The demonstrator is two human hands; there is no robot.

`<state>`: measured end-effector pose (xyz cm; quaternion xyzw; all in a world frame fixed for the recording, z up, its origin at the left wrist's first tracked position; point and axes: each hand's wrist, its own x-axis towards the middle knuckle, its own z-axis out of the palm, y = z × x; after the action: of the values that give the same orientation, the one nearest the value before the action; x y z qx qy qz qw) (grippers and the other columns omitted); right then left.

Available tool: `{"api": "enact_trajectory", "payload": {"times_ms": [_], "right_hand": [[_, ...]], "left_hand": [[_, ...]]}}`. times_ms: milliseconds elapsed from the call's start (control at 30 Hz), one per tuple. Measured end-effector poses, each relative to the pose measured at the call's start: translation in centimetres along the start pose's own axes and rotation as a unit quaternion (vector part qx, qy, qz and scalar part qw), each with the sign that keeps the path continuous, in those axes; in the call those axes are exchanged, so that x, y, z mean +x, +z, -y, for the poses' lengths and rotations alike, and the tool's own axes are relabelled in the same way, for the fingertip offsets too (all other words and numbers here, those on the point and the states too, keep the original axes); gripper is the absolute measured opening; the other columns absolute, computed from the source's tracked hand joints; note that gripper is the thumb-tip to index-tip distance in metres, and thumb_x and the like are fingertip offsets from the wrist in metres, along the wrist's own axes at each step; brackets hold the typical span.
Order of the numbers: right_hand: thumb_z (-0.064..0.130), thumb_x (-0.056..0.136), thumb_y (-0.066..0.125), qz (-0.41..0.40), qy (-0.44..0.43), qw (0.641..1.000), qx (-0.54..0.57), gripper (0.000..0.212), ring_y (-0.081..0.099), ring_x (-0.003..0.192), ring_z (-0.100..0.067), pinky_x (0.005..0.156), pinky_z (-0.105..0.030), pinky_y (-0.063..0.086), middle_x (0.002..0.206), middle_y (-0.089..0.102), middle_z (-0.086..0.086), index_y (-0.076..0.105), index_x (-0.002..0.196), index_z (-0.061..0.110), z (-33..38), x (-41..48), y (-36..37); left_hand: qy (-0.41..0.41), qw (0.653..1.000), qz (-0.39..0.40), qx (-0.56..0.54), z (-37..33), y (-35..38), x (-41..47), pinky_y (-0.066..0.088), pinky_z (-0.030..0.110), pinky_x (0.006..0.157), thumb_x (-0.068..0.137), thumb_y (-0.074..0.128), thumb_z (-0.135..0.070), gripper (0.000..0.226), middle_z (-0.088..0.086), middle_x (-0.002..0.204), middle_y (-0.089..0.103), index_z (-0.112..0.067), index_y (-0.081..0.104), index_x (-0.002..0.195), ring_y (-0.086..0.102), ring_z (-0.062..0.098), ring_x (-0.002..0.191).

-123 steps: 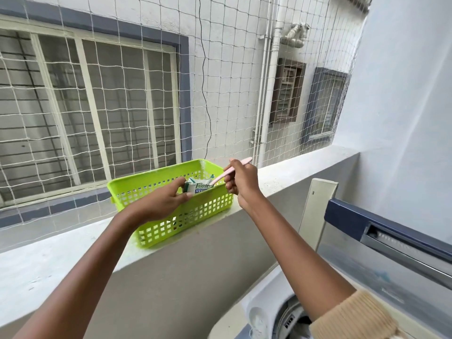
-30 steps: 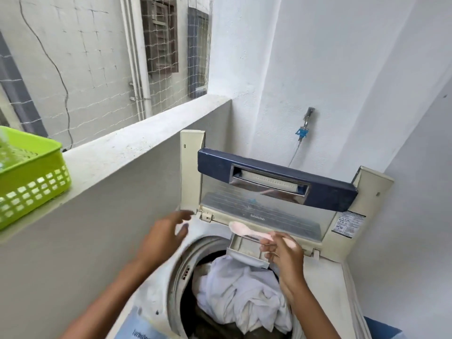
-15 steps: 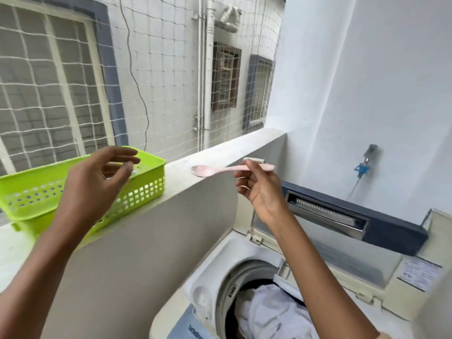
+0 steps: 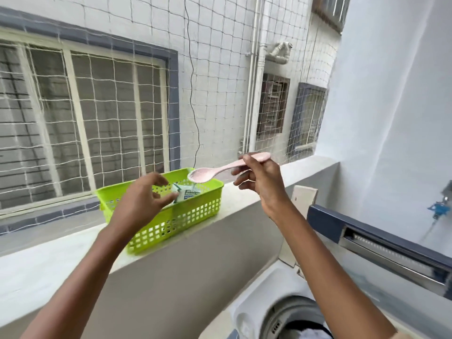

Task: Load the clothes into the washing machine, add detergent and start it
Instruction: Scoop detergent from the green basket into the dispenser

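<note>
A lime green plastic basket (image 4: 195,214) stands on the balcony ledge (image 4: 49,260). Inside it sits a white and green detergent packet (image 4: 187,194). My left hand (image 4: 144,204) hovers at the basket's near rim with its fingers spread, the fingertips close to the packet; I cannot tell whether they touch it. My right hand (image 4: 260,178) pinches the handle of a pink spoon (image 4: 220,171), whose bowl hangs just above the packet. The top-loading washing machine (image 4: 281,314) is at the bottom right, its lid (image 4: 381,238) raised, with a bit of white cloth (image 4: 315,335) showing in the drum.
A rope safety net (image 4: 220,69) closes off the balcony above the ledge. Beyond it are a neighbouring wall, barred windows and drain pipes. A white wall (image 4: 391,94) rises on the right, with a blue tap (image 4: 439,209) at the far right edge.
My view turned left from the machine toward the basket. My right hand carried the pink spoon over the basket, and my left hand moved in toward the detergent packet.
</note>
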<state>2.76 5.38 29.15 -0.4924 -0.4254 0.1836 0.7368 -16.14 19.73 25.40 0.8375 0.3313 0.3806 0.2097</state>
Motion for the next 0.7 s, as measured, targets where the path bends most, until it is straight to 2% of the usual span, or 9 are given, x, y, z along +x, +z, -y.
{"api": "enact_trajectory", "payload": {"times_ms": [67, 167, 233, 333, 400, 533, 600, 700], "right_hand": [[0.016, 0.095, 0.048, 0.031, -0.007, 0.999, -0.026, 0.012, 0.057, 0.043, -0.011, 0.043, -0.019, 0.045, 0.064, 0.064, -0.004, 0.057, 0.087, 0.013, -0.1, 0.2, 1.1], [0.013, 0.094, 0.050, 0.083, 0.003, 0.995, -0.063, 0.010, 0.058, 0.044, -0.012, 0.045, -0.023, 0.045, 0.066, 0.064, -0.005, 0.057, 0.087, 0.014, -0.2, 0.6, 1.9], [0.012, 0.094, 0.050, 0.125, 0.009, 0.987, -0.101, 0.011, 0.059, 0.047, -0.013, 0.046, -0.023, 0.045, 0.067, 0.063, -0.006, 0.057, 0.086, 0.015, -0.3, 0.9, 2.2], [0.013, 0.093, 0.052, 0.179, 0.018, 0.971, -0.160, 0.011, 0.060, 0.052, -0.013, 0.047, -0.022, 0.045, 0.069, 0.061, -0.007, 0.058, 0.085, 0.017, -0.3, 1.5, 2.5], [0.015, 0.093, 0.053, 0.200, 0.025, 0.960, -0.196, 0.009, 0.059, 0.055, -0.016, 0.049, -0.022, 0.046, 0.070, 0.061, -0.008, 0.058, 0.086, 0.016, -0.4, 2.0, 3.1], [0.020, 0.093, 0.052, 0.229, 0.065, 0.933, -0.271, 0.011, 0.059, 0.054, -0.019, 0.048, -0.022, 0.044, 0.073, 0.062, -0.009, 0.058, 0.090, 0.012, -1.8, 2.8, 4.8], [0.021, 0.094, 0.049, 0.204, 0.089, 0.944, -0.243, 0.016, 0.058, 0.046, -0.016, 0.045, -0.022, 0.042, 0.070, 0.061, -0.011, 0.058, 0.088, 0.009, -2.6, 3.2, 5.6], [0.019, 0.095, 0.046, 0.144, 0.114, 0.967, -0.177, 0.021, 0.053, 0.035, -0.012, 0.039, -0.018, 0.039, 0.062, 0.057, -0.012, 0.056, 0.079, 0.009, -3.2, 3.5, 6.2]], "left_hand": [[-0.015, 1.000, 0.021, 0.012, -0.1, 0.2, 0.2, 0.051, 0.035, 0.081, 0.078, 0.071, -0.038, 0.024, 0.001, 0.109, 0.066, -0.023, 0.058, 0.093, 0.066, 0.022, 0.086], [-0.029, 0.997, 0.062, 0.029, -0.4, 0.7, 0.4, 0.047, 0.035, 0.084, 0.081, 0.067, -0.039, 0.017, 0.006, 0.111, 0.069, -0.029, 0.053, 0.080, 0.064, 0.023, 0.102], [-0.042, 0.995, 0.085, 0.031, -0.5, 1.1, 0.6, 0.045, 0.034, 0.083, 0.085, 0.064, -0.036, 0.016, 0.008, 0.112, 0.069, -0.030, 0.051, 0.077, 0.062, 0.024, 0.104], [-0.048, 0.993, 0.103, 0.041, -0.3, 1.5, 0.8, 0.041, 0.031, 0.077, 0.089, 0.059, -0.027, 0.006, 0.012, 0.112, 0.067, -0.022, 0.056, 0.089, 0.061, 0.028, 0.102], [-0.044, 0.992, 0.110, 0.039, -0.2, 1.6, 0.9, 0.037, 0.029, 0.073, 0.092, 0.055, -0.024, 0.012, 0.014, 0.114, 0.066, -0.015, 0.057, 0.101, 0.060, 0.031, 0.101], [-0.036, 0.988, 0.143, 0.052, -0.3, 1.5, 1.0, 0.035, 0.031, 0.062, 0.096, 0.047, -0.025, 0.015, 0.014, 0.110, 0.066, -0.016, 0.051, 0.108, 0.052, 0.026, 0.070], [-0.040, 0.984, 0.159, 0.066, -0.2, 1.5, 1.1, 0.032, 0.031, 0.055, 0.097, 0.043, -0.027, 0.015, 0.014, 0.102, 0.066, -0.017, 0.048, 0.108, 0.046, 0.018, 0.057], [-0.039, 0.981, 0.172, 0.076, -0.2, 1.5, 1.1, 0.030, 0.029, 0.051, 0.098, 0.040, -0.027, 0.017, 0.014, 0.095, 0.065, -0.015, 0.046, 0.110, 0.043, 0.015, 0.053]]}}
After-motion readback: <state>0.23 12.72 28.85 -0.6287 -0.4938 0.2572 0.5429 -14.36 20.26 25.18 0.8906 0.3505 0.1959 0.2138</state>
